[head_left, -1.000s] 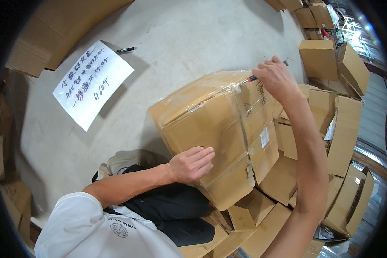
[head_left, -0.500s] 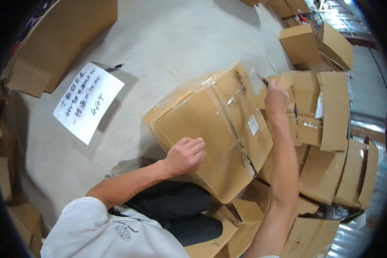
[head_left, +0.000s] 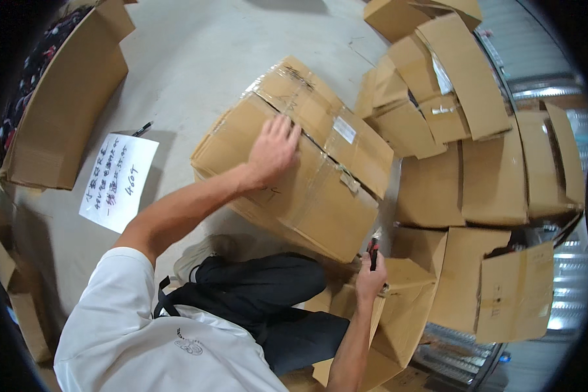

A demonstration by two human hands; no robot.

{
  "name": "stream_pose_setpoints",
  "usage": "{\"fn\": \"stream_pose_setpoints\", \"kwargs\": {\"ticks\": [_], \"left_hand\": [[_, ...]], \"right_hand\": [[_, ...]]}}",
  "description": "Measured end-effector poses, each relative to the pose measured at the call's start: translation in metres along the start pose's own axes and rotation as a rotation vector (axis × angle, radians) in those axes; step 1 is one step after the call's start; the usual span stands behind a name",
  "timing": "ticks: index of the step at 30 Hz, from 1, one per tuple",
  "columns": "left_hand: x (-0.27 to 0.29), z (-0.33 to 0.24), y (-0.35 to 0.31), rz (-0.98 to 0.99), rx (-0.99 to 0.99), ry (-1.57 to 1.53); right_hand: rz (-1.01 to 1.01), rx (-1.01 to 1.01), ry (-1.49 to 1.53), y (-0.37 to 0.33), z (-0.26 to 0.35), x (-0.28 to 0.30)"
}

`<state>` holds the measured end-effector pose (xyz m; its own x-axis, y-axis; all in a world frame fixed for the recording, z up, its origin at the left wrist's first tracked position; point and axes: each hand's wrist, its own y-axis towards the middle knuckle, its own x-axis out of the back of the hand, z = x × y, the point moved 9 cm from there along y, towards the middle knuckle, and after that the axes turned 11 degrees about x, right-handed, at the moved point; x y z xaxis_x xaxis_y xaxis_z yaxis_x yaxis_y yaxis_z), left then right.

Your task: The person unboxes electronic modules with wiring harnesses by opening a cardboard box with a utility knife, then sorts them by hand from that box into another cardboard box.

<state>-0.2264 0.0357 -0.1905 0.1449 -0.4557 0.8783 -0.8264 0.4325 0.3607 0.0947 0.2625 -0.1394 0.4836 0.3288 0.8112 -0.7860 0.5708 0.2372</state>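
A large brown cardboard box [head_left: 307,202] lies in front of me, clear tape over its top and a long dark slit running along the seam between its flaps. My left hand [head_left: 276,149] rests on this top, fingers a little bent and apart, their tips beside the slit. At the box's near right corner, my right hand [head_left: 370,277] is closed around a red and black box cutter [head_left: 373,251]. The cutter points up and away from me, and its tip is hard to make out. A white label [head_left: 344,130] is stuck on the far flap.
On the floor at left lie a handwritten white sheet [head_left: 119,179] and a black pen [head_left: 143,129]. Beyond them stands a tall carton [head_left: 68,124] with dark patterned contents. Opened cartons [head_left: 493,176] crowd the right side, and another open box [head_left: 405,307] stands by my right forearm.
My right hand has come down and nearer with the box cutter, from beyond the box's right side to its near corner. My left hand has shifted farther up the box to the slit.
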Motion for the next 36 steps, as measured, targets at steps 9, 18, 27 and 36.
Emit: {"fn": "stream_pose_setpoints", "kwargs": {"ticks": [9, 18, 27, 36], "left_hand": [[-0.039, -0.027, 0.08, 0.148, -0.711, 0.667], [0.061, -0.093, 0.198, -0.426, -0.401, 0.332], [-0.009, -0.071, 0.033, 0.499, -0.462, -0.137], [0.159, -0.135, -0.208, 1.059, -0.836, 0.192]], "right_hand": [[-0.029, 0.118, 0.109, -0.044, -0.001, 0.024], [-0.018, 0.112, 0.212, -0.028, 0.022, 0.019], [-0.073, -0.265, 0.495, -0.069, 0.002, 0.057], [-0.612, -0.283, 0.917, -0.163, -0.009, 0.172]]}}
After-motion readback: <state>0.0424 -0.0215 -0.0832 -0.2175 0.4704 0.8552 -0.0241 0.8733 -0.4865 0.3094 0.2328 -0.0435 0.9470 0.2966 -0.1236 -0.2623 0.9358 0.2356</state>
